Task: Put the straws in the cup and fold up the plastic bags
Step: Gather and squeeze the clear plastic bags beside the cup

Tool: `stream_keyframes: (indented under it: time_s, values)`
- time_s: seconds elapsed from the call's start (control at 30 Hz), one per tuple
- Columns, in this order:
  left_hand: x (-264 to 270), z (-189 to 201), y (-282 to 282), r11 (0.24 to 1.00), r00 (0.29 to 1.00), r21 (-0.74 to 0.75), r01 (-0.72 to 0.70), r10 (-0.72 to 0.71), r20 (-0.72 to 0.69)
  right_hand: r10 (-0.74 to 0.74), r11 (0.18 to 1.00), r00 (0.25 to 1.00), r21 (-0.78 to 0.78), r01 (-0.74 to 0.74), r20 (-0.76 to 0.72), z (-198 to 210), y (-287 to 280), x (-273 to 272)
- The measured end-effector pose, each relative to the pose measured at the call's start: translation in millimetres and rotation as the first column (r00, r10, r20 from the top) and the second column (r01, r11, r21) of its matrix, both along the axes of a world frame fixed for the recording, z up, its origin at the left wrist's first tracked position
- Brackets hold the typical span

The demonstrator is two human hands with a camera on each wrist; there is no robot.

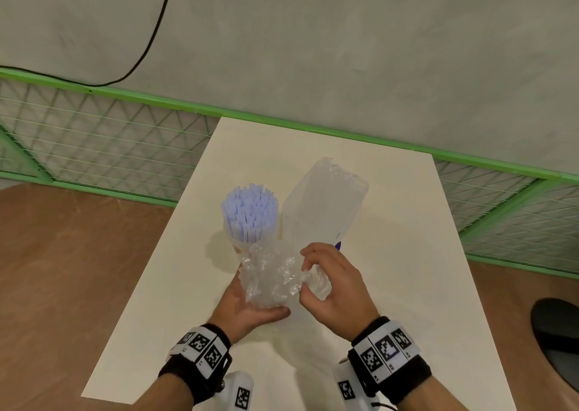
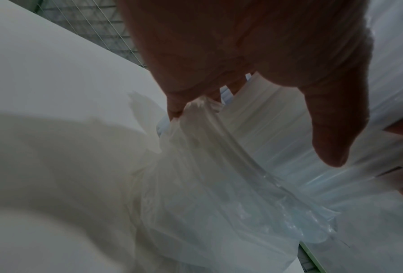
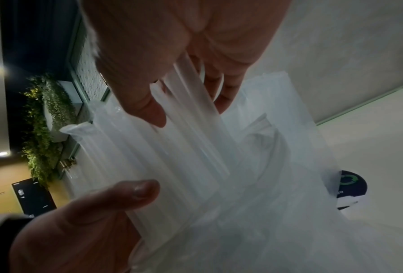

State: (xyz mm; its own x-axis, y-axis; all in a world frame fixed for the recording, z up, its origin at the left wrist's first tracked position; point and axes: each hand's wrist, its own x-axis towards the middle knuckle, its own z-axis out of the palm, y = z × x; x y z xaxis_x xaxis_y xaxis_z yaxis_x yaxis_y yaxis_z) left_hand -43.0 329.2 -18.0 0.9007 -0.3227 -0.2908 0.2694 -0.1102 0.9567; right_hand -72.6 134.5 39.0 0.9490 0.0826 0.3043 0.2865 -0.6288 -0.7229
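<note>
A cup (image 1: 241,245) packed with pale blue straws (image 1: 249,212) stands upright on the white table (image 1: 407,254). To its right lies a clear plastic bag (image 1: 324,202) with ribbed, translucent straws (image 3: 195,147) showing inside. The bag's near end is crumpled plastic (image 1: 272,280) bunched between my hands. My left hand (image 1: 250,308) cups that crumpled end from below, and its fingertips (image 2: 174,109) pinch a fold. My right hand (image 1: 313,272) grips the straw bundle through the plastic between thumb (image 3: 137,190) and fingers (image 3: 149,110). A dark blue label (image 3: 352,184) shows behind the bag.
A green wire fence (image 1: 125,141) runs behind the table and along the right. A black cable (image 1: 156,31) hangs on the grey wall. A dark round object (image 1: 560,332) sits on the wooden floor at right. Bare tabletop lies right of the bag.
</note>
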Motion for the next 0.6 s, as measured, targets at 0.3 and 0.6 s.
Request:
stream_keyframes:
  time_s: [0.3,0.6]
  values:
    - [2,-5,0,0.999,1.0,0.02,-0.027,0.027,-0.004,-0.044,0.999,0.999,-0.015,0.045,0.022,-9,4,-1]
    - [6,-5,0,0.999,1.0,0.039,0.0,0.0,0.007,-0.075,0.997,0.997,-0.029,0.074,-0.027,-17,4,-3]
